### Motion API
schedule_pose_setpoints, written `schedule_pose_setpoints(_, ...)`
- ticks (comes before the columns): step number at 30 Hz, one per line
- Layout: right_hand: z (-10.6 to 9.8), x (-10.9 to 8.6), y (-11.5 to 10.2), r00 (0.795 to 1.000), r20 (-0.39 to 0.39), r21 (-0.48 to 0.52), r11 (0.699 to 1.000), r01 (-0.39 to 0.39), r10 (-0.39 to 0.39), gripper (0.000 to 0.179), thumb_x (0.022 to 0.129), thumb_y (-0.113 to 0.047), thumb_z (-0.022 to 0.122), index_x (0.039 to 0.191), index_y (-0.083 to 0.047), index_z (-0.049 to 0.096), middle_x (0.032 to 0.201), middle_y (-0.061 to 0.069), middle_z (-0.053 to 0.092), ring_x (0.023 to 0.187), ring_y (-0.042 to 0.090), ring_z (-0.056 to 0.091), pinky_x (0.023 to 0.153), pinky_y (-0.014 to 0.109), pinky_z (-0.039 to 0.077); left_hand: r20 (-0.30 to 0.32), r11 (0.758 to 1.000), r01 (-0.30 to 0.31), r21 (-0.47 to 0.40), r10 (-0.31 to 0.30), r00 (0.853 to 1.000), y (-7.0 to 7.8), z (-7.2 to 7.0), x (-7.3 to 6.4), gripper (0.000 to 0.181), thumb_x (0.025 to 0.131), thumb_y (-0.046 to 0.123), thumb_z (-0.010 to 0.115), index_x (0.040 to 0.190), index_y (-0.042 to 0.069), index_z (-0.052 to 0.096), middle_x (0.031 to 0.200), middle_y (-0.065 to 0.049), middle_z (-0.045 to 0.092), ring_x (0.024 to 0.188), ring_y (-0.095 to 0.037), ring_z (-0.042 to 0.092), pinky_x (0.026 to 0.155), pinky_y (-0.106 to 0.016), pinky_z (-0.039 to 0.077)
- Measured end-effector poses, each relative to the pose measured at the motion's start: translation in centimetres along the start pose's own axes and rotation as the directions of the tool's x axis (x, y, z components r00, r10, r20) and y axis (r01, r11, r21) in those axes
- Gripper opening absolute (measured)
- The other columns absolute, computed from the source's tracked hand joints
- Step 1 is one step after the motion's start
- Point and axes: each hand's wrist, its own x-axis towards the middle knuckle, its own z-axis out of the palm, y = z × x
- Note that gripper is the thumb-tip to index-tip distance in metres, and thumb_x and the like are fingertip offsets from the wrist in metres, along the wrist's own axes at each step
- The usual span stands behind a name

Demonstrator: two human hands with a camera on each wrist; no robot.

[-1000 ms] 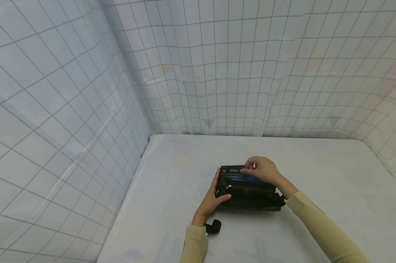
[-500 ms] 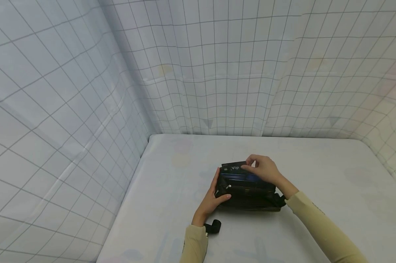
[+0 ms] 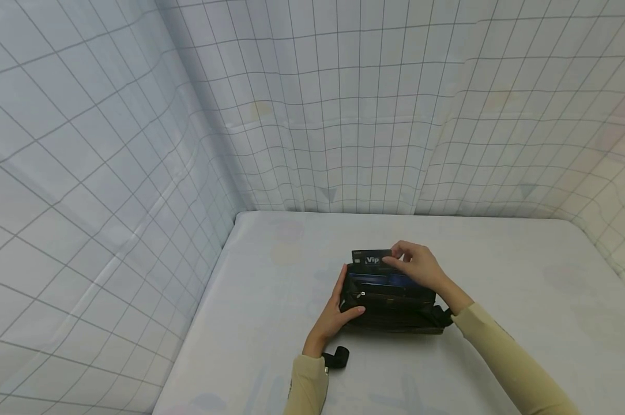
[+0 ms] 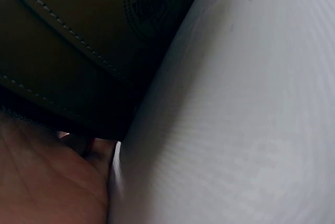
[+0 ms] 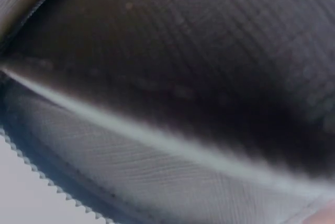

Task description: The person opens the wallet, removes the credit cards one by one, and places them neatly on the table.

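Note:
A dark zip wallet stands opened out on the white table in the head view. My left hand grips its left end, thumb over the front and fingers along the far side. Pinched in my right hand is a black card marked "Vip", standing partly above the wallet's back edge; its lower part is hidden. In the left wrist view, the wallet's brown stitched outer face bears a printed emblem beside my palm. Dark lining and zip teeth fill much of the blurred right wrist view.
A white cloth covers the table. White gridded curtains hang behind it and at both sides. A black strap with a small block is at my left wrist; another dark piece lies by the wallet's right end.
My right hand has risen slightly, drawing the card up so that more of it shows above the wallet. It tilted midway and is now nearly level. The left hand and wallet stay put.

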Motion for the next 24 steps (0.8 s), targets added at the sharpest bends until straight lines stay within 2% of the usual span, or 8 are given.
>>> schedule_pose_setpoints(4, -0.1, -0.1, 0.0, 1.000, -0.011, 0.040, 0.999, 0.008, -0.007, 0.018, 0.089, -0.035, 0.062, 0.091, -0.017, 0.060, 0.085, -0.002, 0.060, 0.071, 0.014, 0.049, 0.058, 0.029, 0.043, -0.004, 1.000, 0.008, 0.011, -0.008, 1.000, 0.1, 0.0, 0.0, 0.093, 0.086, 0.016, 0.064, 0.150, 0.025, -0.002, 0.155, 0.008, -0.001, 0.142, -0.017, 0.002, 0.111, -0.052, 0.011)
schedule_pose_setpoints(13, -0.5, -0.1, -0.2, 0.999, -0.020, 0.143, 0.989, -0.038, 0.041, 0.018, 0.091, -0.033, 0.058, 0.095, -0.016, 0.055, 0.083, 0.002, 0.058, 0.057, 0.016, 0.053, 0.052, 0.029, 0.049, -0.018, 0.999, -0.007, 0.042, 0.008, 1.000, 0.2, 0.1, -0.1, 0.093, 0.085, 0.019, 0.066, 0.150, 0.025, 0.000, 0.156, 0.004, 0.000, 0.142, -0.022, 0.003, 0.109, -0.055, 0.012)
schedule_pose_setpoints(17, -0.7, -0.1, -0.2, 0.998, -0.022, 0.166, 0.985, -0.052, 0.056, 0.019, 0.092, -0.034, 0.057, 0.098, -0.016, 0.055, 0.080, 0.004, 0.056, 0.055, 0.018, 0.052, 0.052, 0.030, 0.048, -0.014, 0.999, 0.011, 0.049, -0.010, 1.000, 0.1, 0.0, -0.1, 0.092, 0.086, 0.021, 0.065, 0.150, 0.027, -0.001, 0.156, 0.006, -0.002, 0.142, -0.020, 0.001, 0.110, -0.055, 0.011)
schedule_pose_setpoints(19, -0.8, -0.1, -0.2, 0.998, -0.019, 0.183, 0.981, -0.057, 0.062, 0.021, 0.092, -0.033, 0.057, 0.101, -0.015, 0.055, 0.080, 0.005, 0.055, 0.055, 0.019, 0.052, 0.052, 0.031, 0.048, -0.029, 0.998, 0.007, 0.059, -0.005, 1.000, -0.8, 0.0, 0.2, 0.092, 0.085, 0.023, 0.066, 0.150, 0.031, 0.000, 0.155, 0.011, -0.001, 0.142, -0.017, 0.002, 0.110, -0.056, 0.012)
schedule_pose_setpoints(21, -0.9, -0.1, 0.0, 0.997, -0.018, 0.205, 0.977, -0.066, 0.072, 0.022, 0.092, -0.033, 0.057, 0.102, -0.014, 0.054, 0.078, 0.007, 0.055, 0.055, 0.019, 0.052, 0.052, 0.031, 0.048, -0.029, 0.998, 0.018, 0.065, -0.017, 0.999, -0.9, 0.0, 0.2, 0.092, 0.085, 0.022, 0.066, 0.149, 0.032, 0.000, 0.154, 0.012, -0.002, 0.142, -0.017, 0.001, 0.110, -0.056, 0.011)
schedule_pose_setpoints(24, -1.0, -0.3, 0.1, 0.996, -0.017, 0.231, 0.969, -0.084, 0.090, 0.023, 0.092, -0.034, 0.056, 0.103, -0.014, 0.053, 0.076, 0.009, 0.054, 0.054, 0.020, 0.052, 0.051, 0.032, 0.047, -0.029, 0.997, 0.022, 0.073, -0.020, 0.999, -2.1, -0.1, 0.6, 0.093, 0.085, 0.023, 0.066, 0.148, 0.038, 0.000, 0.153, 0.016, -0.003, 0.142, -0.014, 0.000, 0.110, -0.055, 0.011)
